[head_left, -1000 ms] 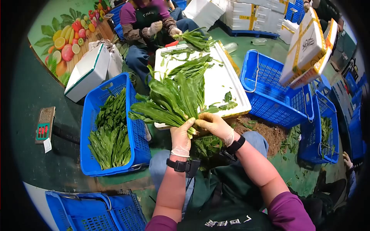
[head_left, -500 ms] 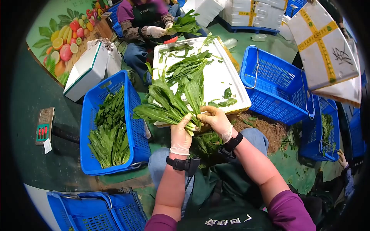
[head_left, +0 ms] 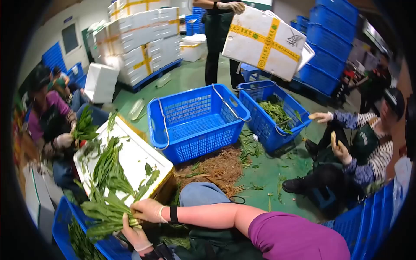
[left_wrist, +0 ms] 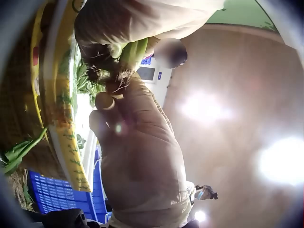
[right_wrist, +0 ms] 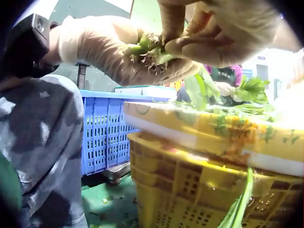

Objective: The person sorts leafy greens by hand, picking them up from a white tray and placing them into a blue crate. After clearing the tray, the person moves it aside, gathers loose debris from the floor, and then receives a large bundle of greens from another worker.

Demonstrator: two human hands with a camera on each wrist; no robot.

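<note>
the bunch of greens (head_left: 106, 212) is up in both hands, beside the near corner of a white foam slab; its long, flat leaves fan out to the person's left and its smooth, pale stems are gathered tight. at the stem ends sits a knot of roots (right_wrist: 154, 56) (wiry and tangled, like frayed thread). the left hand (head_left: 135, 236), in a thin, wrinkled glove, cradles the stems, fingers below and thumb above. the right hand (head_left: 149, 211), gloved too, pinches at the stem bases between thumb and finger.

the foam slab (head_left: 149, 157) is smooth on top, strewn with loose leaves (head_left: 110, 164), its edge wrapped in glossy yellow printed tape; it rests on a yellow plastic crate (right_wrist: 164, 178) with pierced sides. by the slab lies a coarse brown heap (head_left: 214, 170) of stringy matter. past that stands a blue lattice basket (head_left: 199, 149) with wire handles, next to another blue basket (head_left: 268, 134) holding limp leaves. farther off, a standing person carries a boxy foam panel (head_left: 247, 47) crossed with yellow tape.
</note>
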